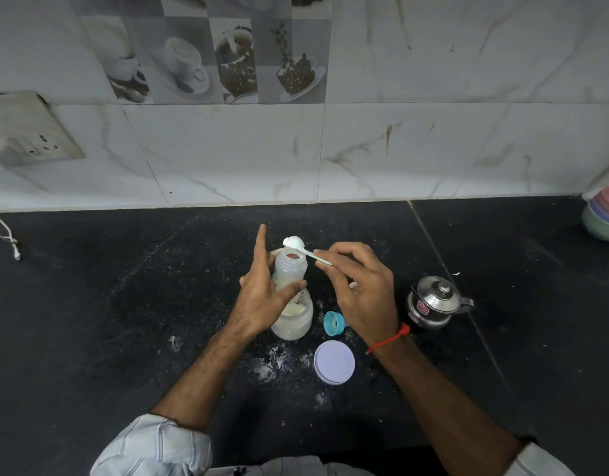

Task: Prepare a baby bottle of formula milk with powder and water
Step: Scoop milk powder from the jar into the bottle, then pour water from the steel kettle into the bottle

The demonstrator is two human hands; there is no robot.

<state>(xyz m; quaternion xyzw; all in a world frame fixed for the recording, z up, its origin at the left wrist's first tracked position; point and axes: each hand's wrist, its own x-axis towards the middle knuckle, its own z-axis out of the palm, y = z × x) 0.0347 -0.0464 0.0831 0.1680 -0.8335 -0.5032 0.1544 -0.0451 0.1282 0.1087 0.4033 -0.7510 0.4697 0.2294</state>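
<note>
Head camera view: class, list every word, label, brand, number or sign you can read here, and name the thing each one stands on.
No text here can be read.
Steel kettle: a red label on its front, too small and blurred to read.
Baby bottle: faint pale green marking on its side, not legible.
Wall tiles: coffee cup pictures only, no words visible.
Round lid and powder jar: no print visible.
</note>
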